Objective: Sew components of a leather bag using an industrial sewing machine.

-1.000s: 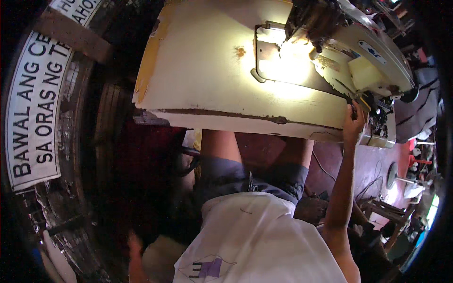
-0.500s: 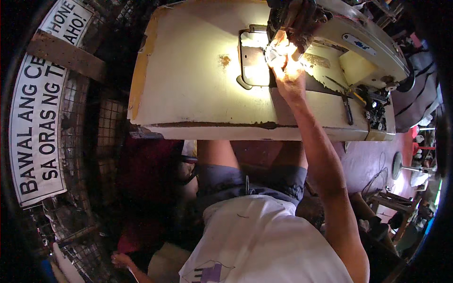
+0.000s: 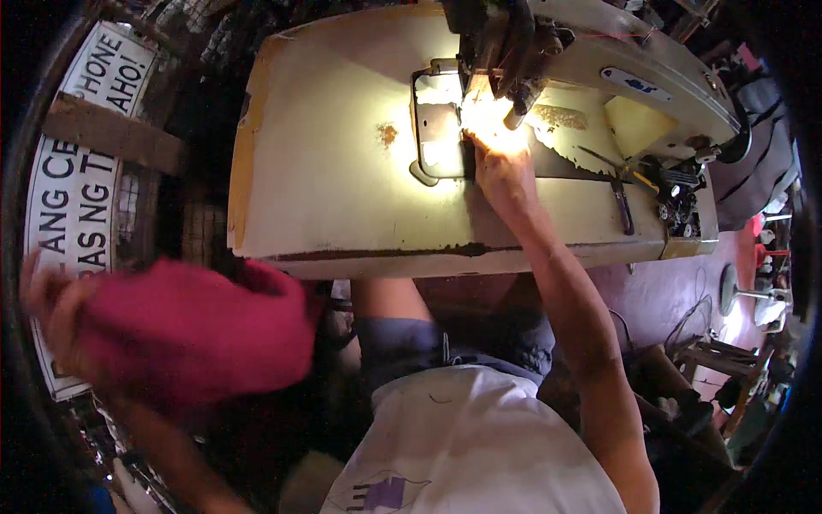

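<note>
On the left, my left hand [image 3: 58,313] is raised and closed on a bunched red cloth [image 3: 201,334]; both are smeared by motion. My right hand [image 3: 499,141] is under the head of a sewing machine [image 3: 591,81], at the needle area. Its fingers look drawn together, but strong lamp glare washes out the tips and hides anything they hold. Beside them lies the metal plate [image 3: 440,123] set into the pale machine table [image 3: 325,146].
A dark-handled tool [image 3: 623,206] and a yellow-handled tool [image 3: 644,182] lie right of my right arm. Near them a black winding mechanism [image 3: 682,201] sits at the table's right end. Printed signs [image 3: 73,206] and a wooden bar [image 3: 116,133] stand at the left.
My left hand has risen from the lower left, bringing the red cloth up beside the table. My right hand stays at the needle area, and the view has shifted slightly.
</note>
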Available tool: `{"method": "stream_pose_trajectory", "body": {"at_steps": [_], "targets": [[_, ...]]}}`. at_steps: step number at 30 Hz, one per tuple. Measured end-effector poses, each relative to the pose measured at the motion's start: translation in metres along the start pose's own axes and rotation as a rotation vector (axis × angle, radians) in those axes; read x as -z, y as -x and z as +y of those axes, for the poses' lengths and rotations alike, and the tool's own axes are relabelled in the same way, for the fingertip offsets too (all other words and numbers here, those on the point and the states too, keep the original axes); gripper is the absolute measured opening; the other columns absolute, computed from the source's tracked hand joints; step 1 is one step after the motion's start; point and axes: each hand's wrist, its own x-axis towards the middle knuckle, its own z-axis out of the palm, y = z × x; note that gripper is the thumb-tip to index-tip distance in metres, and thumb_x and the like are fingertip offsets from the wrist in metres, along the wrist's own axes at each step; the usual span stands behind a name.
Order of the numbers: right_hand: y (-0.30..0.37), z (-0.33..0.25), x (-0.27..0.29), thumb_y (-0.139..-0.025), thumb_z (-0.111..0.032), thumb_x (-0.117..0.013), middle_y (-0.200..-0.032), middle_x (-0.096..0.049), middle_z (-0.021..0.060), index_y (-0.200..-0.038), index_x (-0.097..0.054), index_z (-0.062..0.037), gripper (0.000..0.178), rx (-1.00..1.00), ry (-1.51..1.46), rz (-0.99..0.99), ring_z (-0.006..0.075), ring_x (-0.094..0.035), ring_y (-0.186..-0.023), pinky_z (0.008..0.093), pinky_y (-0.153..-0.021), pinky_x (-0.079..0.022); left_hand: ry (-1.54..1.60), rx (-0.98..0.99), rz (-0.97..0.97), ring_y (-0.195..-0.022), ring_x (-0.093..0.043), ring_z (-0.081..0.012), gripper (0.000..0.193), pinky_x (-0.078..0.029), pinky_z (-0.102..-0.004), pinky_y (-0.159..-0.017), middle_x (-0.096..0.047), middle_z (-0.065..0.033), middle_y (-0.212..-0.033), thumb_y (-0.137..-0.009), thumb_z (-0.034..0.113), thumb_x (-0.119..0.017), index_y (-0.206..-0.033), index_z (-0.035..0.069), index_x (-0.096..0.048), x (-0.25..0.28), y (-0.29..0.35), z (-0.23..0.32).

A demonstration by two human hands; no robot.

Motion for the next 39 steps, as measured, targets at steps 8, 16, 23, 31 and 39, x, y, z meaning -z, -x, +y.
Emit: {"method": "stream_pose_trajectory", "body": {"at_steps": [8,16,23,31,39], "targets": [[-0.016,0.043,0.019,-0.084,0.0,-0.064,-0.093,-0.065,0.0139,-0.117,-0.068,-0.0135,0.036,0.271,0.155,-0.238,0.0347,-0.065,-0.087,0.0427,-0.078,-0.055,0.131,-0.31,-0.151,-0.147,-0.026,-0.0373,0.05,-0.02,-0.0612,-0.118,-0.036,-0.0118,-0.154,-0.085,0.019,-0.07,-0.134,0.017,-0.059,-0.362,-0.115,0.151],[-0.018,0.044,0.038,-0.078,0.0,-0.067,-0.111,-0.069,0.0132,-0.114,-0.07,-0.0071,0.036,0.369,0.292,-0.358,0.0297,-0.065,-0.102,0.0437,-0.089,-0.052,0.061,-0.179,0.056,-0.139,-0.039,-0.0359,0.029,-0.026,-0.0574,-0.115,-0.055,-0.0111,-0.133,-0.077,0.019,-0.074,-0.102,0.009,-0.066,-0.376,-0.114,0.17],[-0.033,0.033,0.036,-0.069,-0.01,-0.069,-0.089,-0.06,0.0188,-0.084,-0.065,0.0028,0.02,-0.031,0.088,0.072,0.0344,-0.058,-0.092,0.0492,-0.093,-0.044,0.301,-0.025,-0.193,-0.124,-0.052,-0.0373,0.036,-0.037,-0.0493,-0.109,-0.061,-0.0145,-0.12,-0.079,0.03,-0.076,-0.102,0.004,-0.068,-0.361,-0.09,0.184],[0.003,-0.089,0.044,-0.073,-0.04,-0.08,-0.126,-0.057,0.015,-0.14,-0.053,-0.007,0.079,0.365,-0.266,-0.317,0.0323,-0.052,-0.124,0.0488,-0.106,-0.04,0.405,-0.143,-0.25,-0.121,-0.055,-0.0384,0.029,-0.042,-0.0525,-0.107,-0.058,-0.0179,-0.117,-0.082,0.013,-0.065,-0.108,0.001,-0.06,-0.301,-0.042,0.199],[0.034,-0.067,0.06,-0.075,-0.021,-0.074,-0.101,-0.059,0.0092,-0.096,-0.068,-0.0068,0.026,0.506,-0.422,-0.549,0.0293,-0.055,-0.112,0.0504,-0.113,-0.036,0.665,-0.127,-0.339,-0.115,-0.06,-0.0352,0.025,-0.051,-0.0435,-0.1,-0.061,-0.0161,-0.116,-0.079,-0.002,-0.065,-0.103,0.002,-0.064,-0.293,-0.042,0.171]]}}
